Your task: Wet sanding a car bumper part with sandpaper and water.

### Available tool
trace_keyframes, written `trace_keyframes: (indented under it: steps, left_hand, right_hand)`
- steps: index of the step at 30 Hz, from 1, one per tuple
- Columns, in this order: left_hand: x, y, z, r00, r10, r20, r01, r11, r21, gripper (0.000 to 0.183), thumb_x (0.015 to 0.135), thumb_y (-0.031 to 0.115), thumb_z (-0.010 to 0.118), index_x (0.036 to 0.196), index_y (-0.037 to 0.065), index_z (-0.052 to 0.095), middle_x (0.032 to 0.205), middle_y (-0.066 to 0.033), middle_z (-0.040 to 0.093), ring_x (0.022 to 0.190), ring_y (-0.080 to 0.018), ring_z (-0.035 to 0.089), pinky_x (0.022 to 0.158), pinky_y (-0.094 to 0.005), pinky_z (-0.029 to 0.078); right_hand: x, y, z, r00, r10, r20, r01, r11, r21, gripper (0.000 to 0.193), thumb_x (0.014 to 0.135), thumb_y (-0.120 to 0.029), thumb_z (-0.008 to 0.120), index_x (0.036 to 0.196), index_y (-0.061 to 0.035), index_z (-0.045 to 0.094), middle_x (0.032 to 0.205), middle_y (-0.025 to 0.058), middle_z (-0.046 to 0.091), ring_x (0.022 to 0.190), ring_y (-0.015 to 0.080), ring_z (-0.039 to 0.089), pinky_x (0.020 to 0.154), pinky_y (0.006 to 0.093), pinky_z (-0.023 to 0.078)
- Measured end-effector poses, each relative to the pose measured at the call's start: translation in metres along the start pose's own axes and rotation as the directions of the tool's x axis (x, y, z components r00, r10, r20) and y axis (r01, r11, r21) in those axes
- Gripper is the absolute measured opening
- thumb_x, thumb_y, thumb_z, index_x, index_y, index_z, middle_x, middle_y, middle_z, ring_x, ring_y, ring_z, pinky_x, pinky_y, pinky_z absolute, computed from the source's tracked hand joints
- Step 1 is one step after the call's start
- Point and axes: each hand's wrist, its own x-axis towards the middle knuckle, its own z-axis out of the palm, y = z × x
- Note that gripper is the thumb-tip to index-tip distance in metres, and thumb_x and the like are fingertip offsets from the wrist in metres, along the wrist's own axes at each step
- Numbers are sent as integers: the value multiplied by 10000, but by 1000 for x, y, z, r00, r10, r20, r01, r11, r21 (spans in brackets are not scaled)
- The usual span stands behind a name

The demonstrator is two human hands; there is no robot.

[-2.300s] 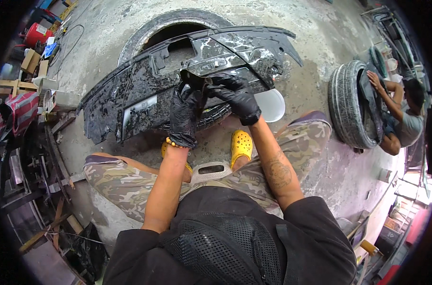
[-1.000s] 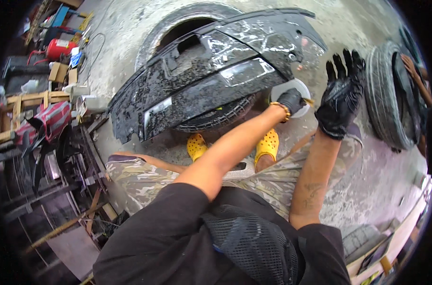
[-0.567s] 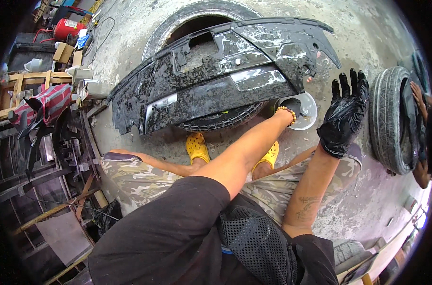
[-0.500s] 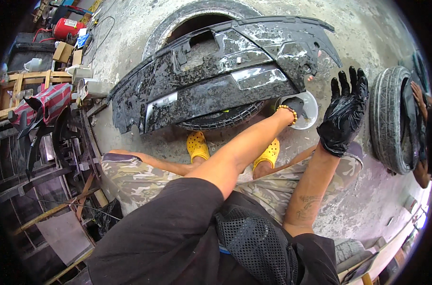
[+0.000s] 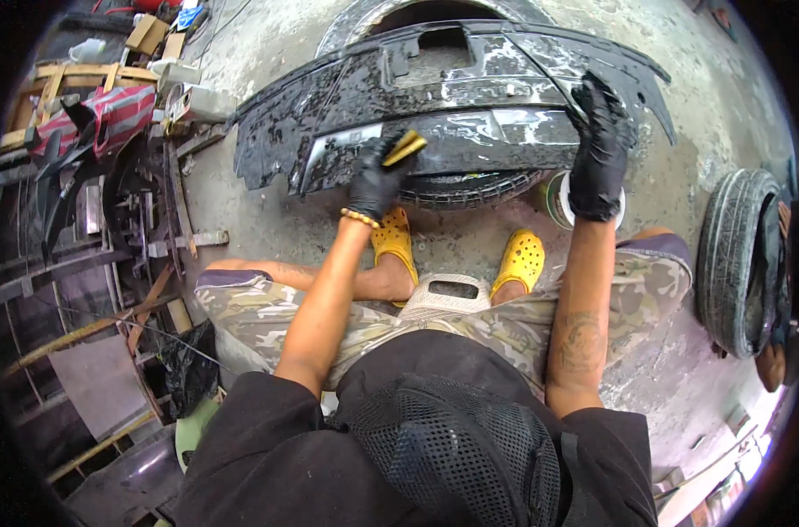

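A long black car panel [image 5: 470, 158], wet and speckled with grime, lies across tires in front of me. My left hand [image 5: 376, 184], in a black glove with a beaded bracelet at the wrist, grips a folded yellow pad [image 5: 405, 148] over the panel's near left part. What the pad is made of I cannot make out. Also gloved, my right hand [image 5: 601, 149] lies over the panel's right part, fingers stretched and holding nothing visible. Behind the right wrist a pale bucket [image 5: 553, 200] is partly hidden.
One tire [image 5: 470, 198] shows under the panel's near edge, a larger tire [image 5: 351, 31] behind it. Tires [image 5: 737, 255] stand at right beside another person's hand. Metal frames, wood and a red-striped bag [image 5: 109, 127] crowd the left. My feet wear yellow clogs [image 5: 520, 259].
My left hand has come out of the bucket and moved left over the panel, now showing the yellow pad. My right hand has gone from raised beside the panel to over its right part.
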Motion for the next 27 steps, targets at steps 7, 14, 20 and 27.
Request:
trace_keyframes:
  steps: [7, 14, 20, 27]
  left_hand:
    - [-9, -61, -21, 973, 228, -45, -214, 954, 210, 436, 775, 19, 760, 1200, 91, 692, 1113, -127, 680, 970, -334, 655, 879, -430, 534]
    - [15, -54, -6, 940, 324, -109, -319, 946, 60, 393, 781, 3, 657, 1156, 96, 734, 1056, -198, 693, 1032, -386, 653, 891, -430, 533]
    - [-4, -54, -17, 952, 283, -114, -259, 947, 188, 393, 734, -9, 708, 1116, 83, 733, 1076, -175, 695, 1017, -375, 650, 924, -426, 520]
    - [29, -54, -1, 946, 321, -49, -311, 939, 149, 333, 713, 35, 720, 1043, 72, 740, 1051, -163, 692, 1035, -378, 627, 940, -434, 495]
  right_hand:
    - [9, 44, 57, 964, 261, 60, -267, 953, 143, 461, 884, -158, 774, 1279, 24, 618, 1175, 139, 660, 1068, 170, 621, 926, 306, 497]
    - [48, 113, 50, 993, 115, -8, -91, 741, -666, 655, 811, -500, 779, 1226, -5, 668, 1326, 256, 596, 1249, 352, 556, 1070, 427, 422]
    - [83, 18, -33, 958, 11, 285, 56, 972, -228, 539, 923, -276, 698, 1363, 4, 561, 1376, 166, 589, 1262, 276, 557, 1091, 369, 422]
    - [-121, -121, -248, 868, 427, -252, -474, 563, -677, 289, 996, -129, 547, 1227, 1, 664, 1189, 133, 703, 1003, 196, 684, 868, 316, 548]
